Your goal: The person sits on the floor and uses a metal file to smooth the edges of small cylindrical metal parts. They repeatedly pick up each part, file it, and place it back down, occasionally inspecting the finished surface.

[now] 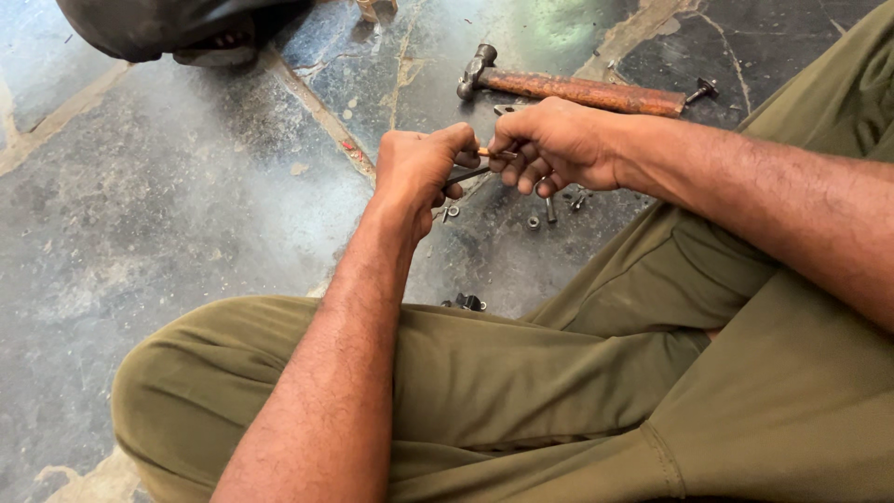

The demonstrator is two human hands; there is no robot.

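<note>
Both hands meet above the floor (186, 205): the left hand (419, 168) is clamped on one thin dark rod (468, 174), the right hand (554, 142) pinches its orange-tipped end. One hammer (573, 89) lies beyond; several small nuts (534, 222) lie below.

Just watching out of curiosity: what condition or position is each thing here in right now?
Left hand: closed around a thin dark metal rod.
Right hand: pinching a small orange-tipped piece at the rod's end.
Rusty-handled ball-peen hammer: lying flat, untouched.
Small metal nuts and bolts: scattered loose.
Stone floor: dusty, cracked.
</note>
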